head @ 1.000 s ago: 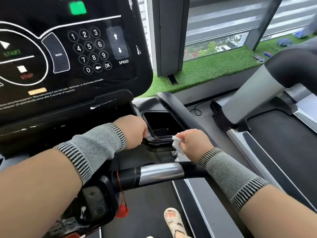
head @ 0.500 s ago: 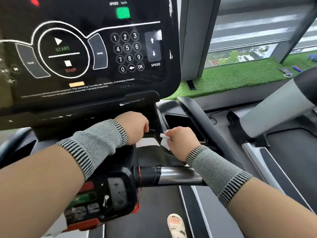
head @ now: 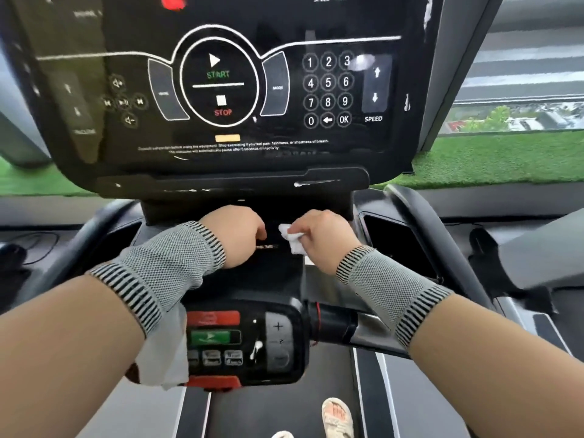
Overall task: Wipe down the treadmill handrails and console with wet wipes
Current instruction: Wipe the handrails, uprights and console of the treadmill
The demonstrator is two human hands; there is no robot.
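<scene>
The black treadmill console [head: 221,90] with START, STOP and a number keypad fills the upper view. Just below its ledge, my right hand [head: 319,235] pinches a crumpled white wet wipe [head: 292,238] against the dark panel. My left hand [head: 235,235] rests beside it on the same panel, knuckles up, its fingertips hidden. The front handrail [head: 363,327], black with a silver section, runs under my right wrist. The curved right handrail [head: 436,235] sweeps back on the right. Another white wipe [head: 164,355] hangs under my left forearm.
A control pod [head: 237,343] with red and green buttons sits in the middle of the front handrail. A black cup holder [head: 398,245] lies right of my right hand. My sandalled foot [head: 336,415] stands on the belt. A neighbouring treadmill [head: 537,248] is at right, green turf [head: 505,159] behind.
Both hands have shifted left from the cup holder to the panel under the console's middle, the right one carrying the wipe. The view has swung left too.
</scene>
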